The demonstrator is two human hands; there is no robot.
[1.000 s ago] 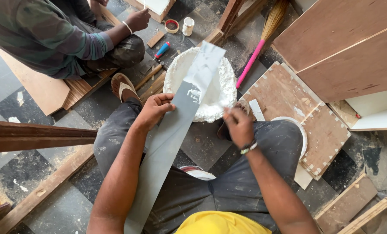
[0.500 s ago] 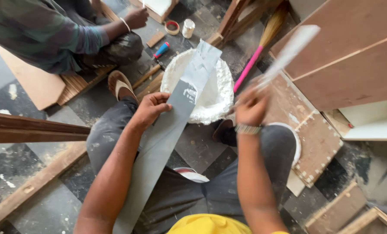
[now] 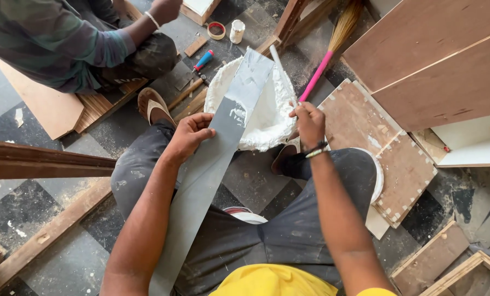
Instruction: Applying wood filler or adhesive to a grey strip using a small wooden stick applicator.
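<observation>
Over my lap, my right hand (image 3: 309,123) had come back down from where it was raised half a second before, and the thin white stick (image 3: 282,74) pinched in its closed fingers now reached into the white sack of paste (image 3: 267,118) instead of swinging out toward the plywood boards (image 3: 420,55). My left hand (image 3: 191,134) had stayed put, fingers curled over the left edge of the long grey laminate strip (image 3: 212,164), thumb on its face. That strip ran lengthwise from my left thigh up and away to the right, its far end lying over the sack. Its surface was flat, dull grey, smeared with white paste toward the far end. Beyond it, another person's hand (image 3: 165,8) rested by their knee.
</observation>
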